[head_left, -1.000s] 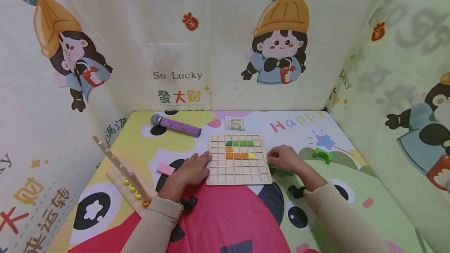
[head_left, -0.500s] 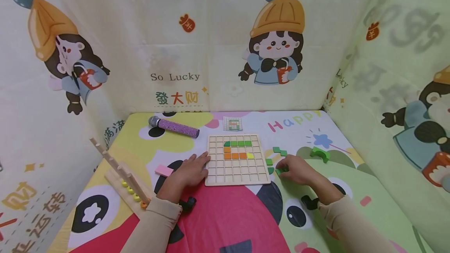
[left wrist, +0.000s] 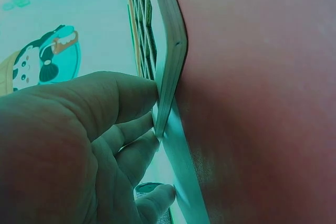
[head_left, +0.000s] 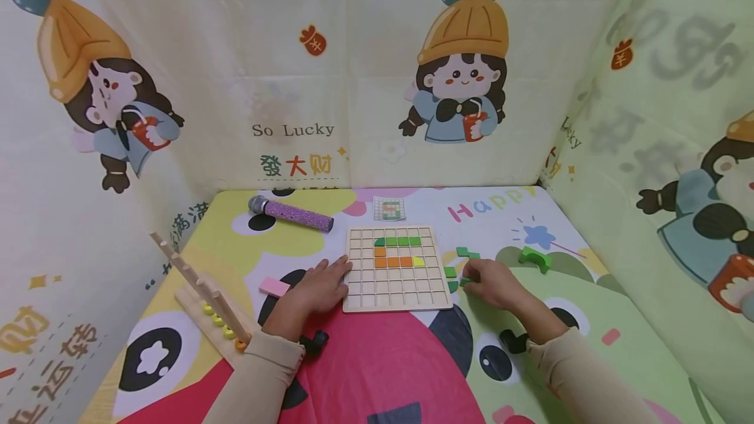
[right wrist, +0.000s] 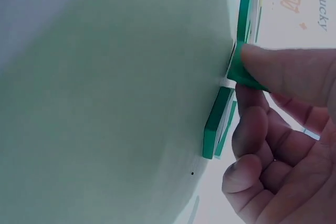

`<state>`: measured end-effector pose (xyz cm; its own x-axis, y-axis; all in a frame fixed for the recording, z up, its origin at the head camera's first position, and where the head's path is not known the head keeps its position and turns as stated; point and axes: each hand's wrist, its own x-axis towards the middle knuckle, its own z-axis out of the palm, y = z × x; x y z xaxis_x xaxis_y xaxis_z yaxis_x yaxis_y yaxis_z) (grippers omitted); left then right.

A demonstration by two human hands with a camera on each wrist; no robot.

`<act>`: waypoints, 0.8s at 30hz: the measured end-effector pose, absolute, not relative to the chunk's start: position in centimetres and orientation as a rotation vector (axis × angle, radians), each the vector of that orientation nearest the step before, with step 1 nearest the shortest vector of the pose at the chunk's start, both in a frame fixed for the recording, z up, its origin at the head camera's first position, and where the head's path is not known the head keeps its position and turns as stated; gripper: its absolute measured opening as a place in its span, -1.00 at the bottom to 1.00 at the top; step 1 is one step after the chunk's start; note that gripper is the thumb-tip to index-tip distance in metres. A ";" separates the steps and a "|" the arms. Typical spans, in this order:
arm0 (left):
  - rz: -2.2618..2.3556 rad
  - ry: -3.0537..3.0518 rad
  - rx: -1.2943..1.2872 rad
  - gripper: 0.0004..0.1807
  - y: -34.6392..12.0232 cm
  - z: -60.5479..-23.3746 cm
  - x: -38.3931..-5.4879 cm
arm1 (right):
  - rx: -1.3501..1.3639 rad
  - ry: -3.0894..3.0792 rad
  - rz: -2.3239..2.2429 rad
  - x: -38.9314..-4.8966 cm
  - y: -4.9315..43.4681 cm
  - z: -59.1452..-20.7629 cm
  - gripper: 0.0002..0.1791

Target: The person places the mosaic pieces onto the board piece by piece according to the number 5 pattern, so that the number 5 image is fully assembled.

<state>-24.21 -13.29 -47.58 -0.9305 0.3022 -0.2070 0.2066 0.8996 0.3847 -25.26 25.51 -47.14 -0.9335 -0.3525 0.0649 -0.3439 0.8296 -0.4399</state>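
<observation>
A square wooden grid board lies flat in the middle of the head view, with green, orange and yellow tiles in some of its cells. My left hand rests on the cloth with its fingers extended, its fingertips touching the board's left edge; the left wrist view shows the thumb against the board's side. Right of the board, my right hand pinches a green tile, thumb on top. Other green tiles lie between that hand and the board. Another thick green piece shows near the fingers.
Behind the board lies a small pattern card, with a purple glittery microphone to its left. A wooden peg stand with yellow rings and a pink block are at left. A green arch block sits at right.
My right hand has moved rightward, away from the board's edge, uncovering several green tiles, then shifted slightly back left. The left hand stays at the board. The head view has shifted a little.
</observation>
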 end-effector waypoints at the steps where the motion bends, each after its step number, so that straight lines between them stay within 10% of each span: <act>1: 0.527 2.803 0.384 -0.36 -13.3 -47.6 -24.2 | -0.564 2.990 -0.721 -25.3 25.5 -47.1 -0.87; 24: 0.517 2.810 0.386 -0.36 -13.5 -47.7 -24.3 | -0.398 2.718 -1.081 -26.9 22.5 -46.1 -0.85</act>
<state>-24.27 -13.47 -47.67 -0.9314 0.3027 -0.2020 0.2110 0.9015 0.3778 -26.86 22.46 -46.13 -0.9462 -0.3149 -0.0751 -0.1773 0.6981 -0.6937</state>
